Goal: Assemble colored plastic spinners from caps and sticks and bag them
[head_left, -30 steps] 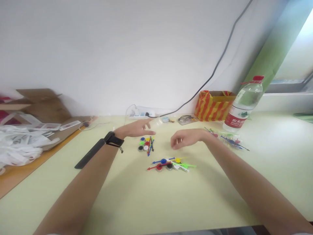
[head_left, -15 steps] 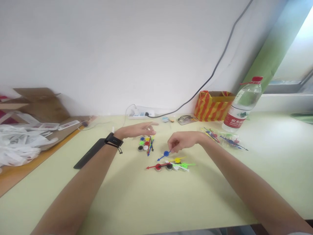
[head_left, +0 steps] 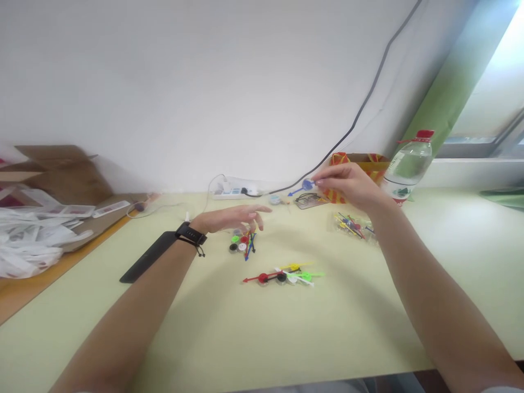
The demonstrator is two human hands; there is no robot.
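Raised above the back of the table, my right hand [head_left: 347,184] pinches a blue arrow spinner [head_left: 308,184] between thumb and fingers. My left hand [head_left: 235,218] hovers with fingers stretched out and holds nothing. Just below it lie several coloured round discs [head_left: 237,244] beside a small bunch of loose arrows [head_left: 250,245]; the hand partly hides them. Nearer the front, several assembled spinners rest close together: a red spinner [head_left: 262,278], a black spinner [head_left: 281,277], a yellow spinner [head_left: 293,267], a green spinner [head_left: 306,277] and a white one, their arrows overlapping.
Bagged arrows [head_left: 350,225] lie under my right forearm. A water bottle [head_left: 407,169] and striped paper bag [head_left: 336,159] stand behind. A power strip [head_left: 233,189] is by the wall. At left are a black phone-like slab [head_left: 147,259], white plastic bags [head_left: 28,240] and a cardboard box [head_left: 77,174].
My right hand has lifted the blue spinner off the table, up and to the right, away from the other spinners. The left hand has stayed nearly in place, its fingers shifting slightly.
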